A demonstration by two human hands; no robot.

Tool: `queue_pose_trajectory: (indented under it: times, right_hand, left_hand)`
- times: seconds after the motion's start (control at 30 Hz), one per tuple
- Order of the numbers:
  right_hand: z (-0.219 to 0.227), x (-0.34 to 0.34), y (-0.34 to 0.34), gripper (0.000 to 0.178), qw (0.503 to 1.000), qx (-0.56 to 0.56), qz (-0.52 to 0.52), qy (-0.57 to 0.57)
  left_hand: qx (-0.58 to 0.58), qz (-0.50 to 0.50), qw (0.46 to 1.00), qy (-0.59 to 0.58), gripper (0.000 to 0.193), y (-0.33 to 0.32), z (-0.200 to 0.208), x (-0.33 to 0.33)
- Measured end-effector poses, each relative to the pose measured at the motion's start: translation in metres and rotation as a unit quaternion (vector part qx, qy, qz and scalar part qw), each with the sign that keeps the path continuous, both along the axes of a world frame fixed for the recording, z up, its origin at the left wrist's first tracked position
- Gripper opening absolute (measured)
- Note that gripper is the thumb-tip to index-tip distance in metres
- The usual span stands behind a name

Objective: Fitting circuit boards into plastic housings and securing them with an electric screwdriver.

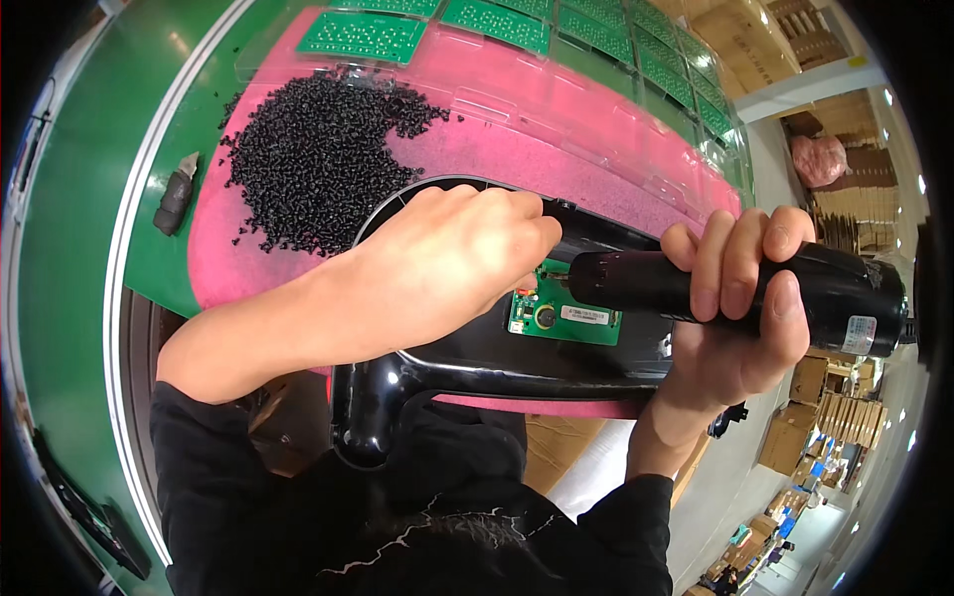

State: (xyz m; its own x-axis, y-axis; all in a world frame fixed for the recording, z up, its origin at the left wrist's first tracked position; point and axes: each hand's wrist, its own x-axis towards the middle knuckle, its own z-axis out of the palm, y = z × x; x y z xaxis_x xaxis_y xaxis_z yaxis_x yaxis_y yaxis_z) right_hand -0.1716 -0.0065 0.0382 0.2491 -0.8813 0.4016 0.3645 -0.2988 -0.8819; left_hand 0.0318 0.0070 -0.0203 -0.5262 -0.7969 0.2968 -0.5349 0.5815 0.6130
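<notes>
My right hand [740, 308] is wrapped round a black electric screwdriver [636, 283], which lies nearly level with its bit pointing left. The bit end reaches a small green circuit board [566, 330] with a white label and a round dark part. That board sits inside a long, glossy black plastic housing [537, 372]. My left hand [477, 238] is closed over the housing, fingertips pinched beside the bit. Whatever those fingers hold is hidden behind the hand. Beyond my left wrist, a large heap of small black screws [308, 159] is spread on a pink mat [477, 149].
Clear plastic trays [596, 99] along the far side hold several green circuit boards [363, 37]. On the green table [89, 219], left of the mat, lies a small dark lump [175, 199]. Cardboard boxes [790, 437] stand beyond the table at right.
</notes>
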Motion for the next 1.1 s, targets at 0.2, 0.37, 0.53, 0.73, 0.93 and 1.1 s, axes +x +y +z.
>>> queue_pose_trajectory:
  times: [0.2, 0.37, 0.53, 0.73, 0.93, 1.1]
  right_hand:
    - [-0.002, 0.005, 0.0, 0.029, 1.0, -0.006, -0.015, 0.023]
    - [0.005, 0.011, 0.0, 0.024, 0.996, 0.011, -0.006, 0.088]
    - [0.02, 0.03, -0.002, 0.027, 0.977, 0.035, -0.064, 0.201]
    - [0.015, 0.03, -0.007, 0.026, 0.984, 0.051, -0.003, 0.171]
    - [0.004, 0.026, -0.002, 0.03, 0.992, -0.008, 0.078, 0.095]
    - [0.0, 0.031, -0.001, 0.031, 0.994, -0.018, 0.035, 0.106]
  left_hand:
    - [0.003, -0.001, 1.0, 0.006, 0.02, -0.001, -0.002, -0.001]
    - [0.007, -0.007, 1.0, 0.01, 0.02, -0.002, -0.004, 0.0]
    - [0.003, -0.012, 1.0, 0.015, 0.019, -0.004, -0.006, 0.001]
    - [-0.005, -0.012, 1.0, 0.026, 0.018, -0.002, -0.007, 0.003]
    - [0.019, -0.022, 1.0, 0.012, 0.019, -0.004, -0.007, 0.003]
    - [0.007, -0.016, 1.0, 0.006, 0.019, -0.003, -0.008, 0.003]
